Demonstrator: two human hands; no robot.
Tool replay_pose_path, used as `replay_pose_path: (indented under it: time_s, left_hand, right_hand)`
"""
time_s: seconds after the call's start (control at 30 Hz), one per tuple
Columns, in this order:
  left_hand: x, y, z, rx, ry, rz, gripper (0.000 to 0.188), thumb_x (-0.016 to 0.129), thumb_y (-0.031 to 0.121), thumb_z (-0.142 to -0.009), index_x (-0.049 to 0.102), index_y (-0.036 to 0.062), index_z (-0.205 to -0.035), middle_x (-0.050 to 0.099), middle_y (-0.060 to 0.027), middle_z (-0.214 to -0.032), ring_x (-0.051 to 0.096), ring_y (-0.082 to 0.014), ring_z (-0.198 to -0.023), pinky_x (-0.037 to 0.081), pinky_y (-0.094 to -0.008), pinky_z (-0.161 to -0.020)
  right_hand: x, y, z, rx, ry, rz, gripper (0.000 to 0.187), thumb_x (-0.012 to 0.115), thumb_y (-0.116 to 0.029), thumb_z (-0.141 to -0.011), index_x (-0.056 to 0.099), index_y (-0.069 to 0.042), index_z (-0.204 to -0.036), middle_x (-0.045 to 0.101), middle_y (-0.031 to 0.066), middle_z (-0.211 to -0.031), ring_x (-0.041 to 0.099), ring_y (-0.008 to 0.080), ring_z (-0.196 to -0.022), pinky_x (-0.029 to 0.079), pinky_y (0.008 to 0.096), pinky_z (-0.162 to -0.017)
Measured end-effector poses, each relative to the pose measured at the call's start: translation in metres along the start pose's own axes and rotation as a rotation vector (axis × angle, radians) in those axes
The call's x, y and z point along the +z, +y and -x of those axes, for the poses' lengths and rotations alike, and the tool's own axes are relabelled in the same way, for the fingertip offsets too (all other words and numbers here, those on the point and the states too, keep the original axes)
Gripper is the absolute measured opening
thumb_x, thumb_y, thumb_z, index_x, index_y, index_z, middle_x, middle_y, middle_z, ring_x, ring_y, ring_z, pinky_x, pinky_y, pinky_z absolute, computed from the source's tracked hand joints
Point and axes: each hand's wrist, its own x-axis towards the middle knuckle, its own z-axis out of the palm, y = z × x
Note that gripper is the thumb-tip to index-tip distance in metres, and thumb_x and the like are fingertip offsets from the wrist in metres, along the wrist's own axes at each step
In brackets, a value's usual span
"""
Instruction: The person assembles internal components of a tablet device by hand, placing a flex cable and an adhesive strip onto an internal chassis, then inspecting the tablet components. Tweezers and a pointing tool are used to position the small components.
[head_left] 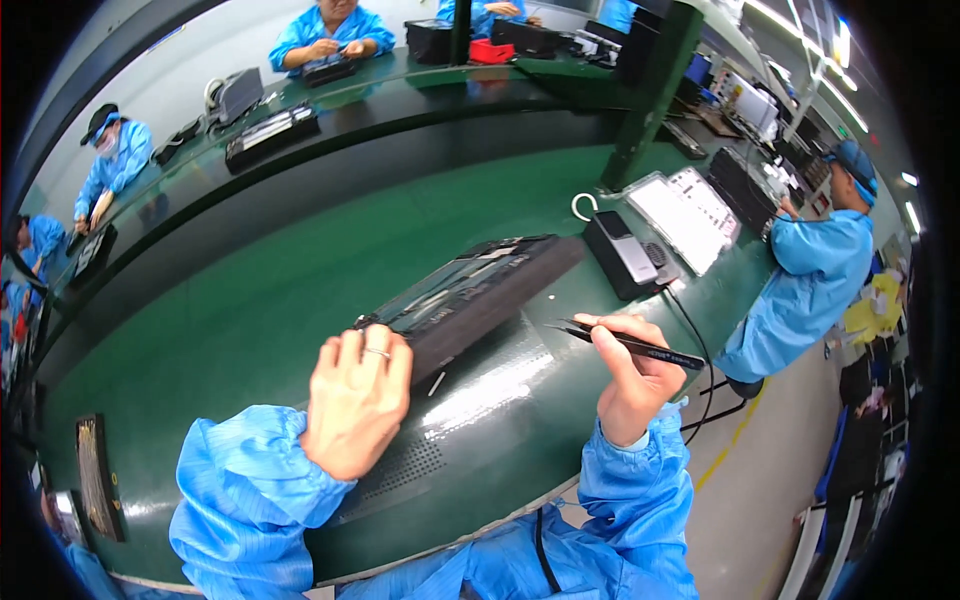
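My left hand (360, 390) is closed over the near left end of a long black tray (490, 290), its fingers on the upper edge. Flat dark parts show in the tray, too blurred to name; it looks tilted, its dark side wall facing me. In my right hand (635, 370) is a pair of black tweezers (640, 346), pinched between thumb and fingers. Their tips point left toward the tray without touching it. On the green table (250, 290), below the tray, lie a small white strip (437, 383) and a sheet patterned with dots (405, 470).
A black-and-grey device (622, 250) with a cable stands right of the tray, near white sheets (685, 215). A dark narrow tray (97, 475) lies at far left. A green post (650, 100) rises behind. Several people in blue work around, one (825, 250) at right.
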Motion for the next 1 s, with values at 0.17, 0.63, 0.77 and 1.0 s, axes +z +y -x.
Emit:
replay_pose_path:
  time_s: [0.17, 0.63, 0.77, 1.0]
  left_hand:
    - [0.021, -0.028, 0.017, -0.015, 0.177, 0.006, 0.031, 0.049, -0.002, -0.057, 0.048, -0.0052, -0.087, 0.048, -0.0178, -0.082, 0.05, -0.0304, -0.076, 0.041, -0.0385, -0.076]
    - [-0.019, -0.013, 0.099, 0.183, 0.44, 0.295, 0.046, 0.055, -0.009, -0.049, 0.043, -0.0061, -0.093, 0.052, -0.0253, -0.092, 0.054, -0.0374, -0.083, 0.043, -0.0484, -0.076]
    - [-0.007, -0.013, 0.116, 0.15, 0.445, 0.336, 0.052, 0.06, -0.004, -0.055, 0.038, -0.0006, -0.101, 0.051, -0.0239, -0.1, 0.05, -0.039, -0.094, 0.037, -0.0513, -0.083]
    - [-0.001, -0.002, 0.13, 0.013, 0.655, 0.123, 0.042, 0.065, 0.015, -0.062, 0.044, 0.007, -0.098, 0.048, -0.0157, -0.107, 0.043, -0.0338, -0.101, 0.028, -0.0513, -0.09]
  right_hand:
    - [-0.017, 0.007, 0.009, 0.182, 0.254, -0.176, 0.008, 0.056, 0.004, -0.07, 0.055, 0.005, -0.078, 0.059, 0.0127, -0.076, 0.054, 0.0143, -0.062, 0.043, 0.0229, -0.061]
    - [-0.009, 0.071, 0.045, 0.728, 0.223, -1.182, 0.021, 0.045, -0.019, -0.083, 0.051, -0.005, -0.097, 0.057, 0.0105, -0.087, 0.056, 0.0168, -0.074, 0.046, 0.0281, -0.069]
    - [0.033, 0.071, 0.052, 0.603, 0.092, -1.437, 0.039, 0.04, -0.025, -0.083, 0.034, -0.007, -0.118, 0.036, 0.0195, -0.121, 0.055, 0.0211, -0.087, 0.048, 0.0362, -0.072]
    - [0.0, 0.04, 0.052, 0.403, -0.05, -1.178, 0.031, 0.037, -0.028, -0.086, 0.041, -0.009, -0.109, 0.043, 0.0135, -0.11, 0.047, 0.0203, -0.088, 0.044, 0.0297, -0.074]
